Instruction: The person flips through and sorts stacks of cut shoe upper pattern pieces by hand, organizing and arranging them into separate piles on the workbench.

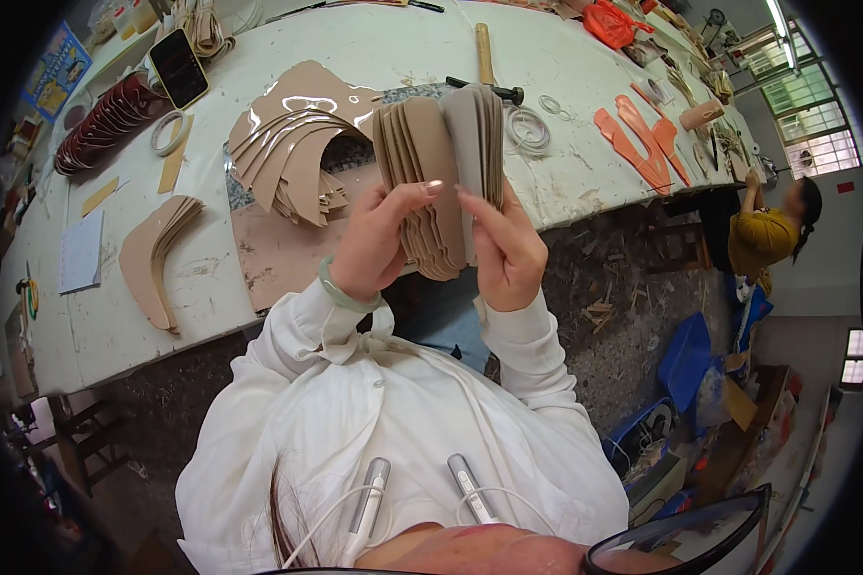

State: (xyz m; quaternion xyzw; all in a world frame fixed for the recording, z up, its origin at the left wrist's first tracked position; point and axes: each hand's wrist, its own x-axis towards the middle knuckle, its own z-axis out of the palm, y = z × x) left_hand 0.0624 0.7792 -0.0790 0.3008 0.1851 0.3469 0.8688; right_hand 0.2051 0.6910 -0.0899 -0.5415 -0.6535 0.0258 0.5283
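Both hands hold a stack of cut pieces (420,153) just above the near edge of the white tabletop (577,153), roughly midway along it, in front of the wearer's chest. The stack is opened into two parts, tan layers on the left and a grey face with its layers on the right, the long shapes standing close beside one another. The left hand (379,240) has its grip pinching the tan part, thumb laid across the face; the right hand (510,244) has its grip closed on the grey part, thumb in front and fingers behind (some of those fingers are hidden by the layers). To the left, a fanned pile of glossy tan pieces (278,144) spreads over a speckled slab (355,153), and a smaller curved stack (149,259) lies by the near edge, further toward the left corner. Past it, nearer the left edge, is a pale notepad (81,251); a tape roll (170,133) and a phone (178,67) sit toward the far left corner. A hammer (484,57) lies beyond the held stack, with clear rings (527,130) beside it. Orange pieces (642,149) rest near the edge on the right, where a person in yellow (765,230) is by the tabletop.
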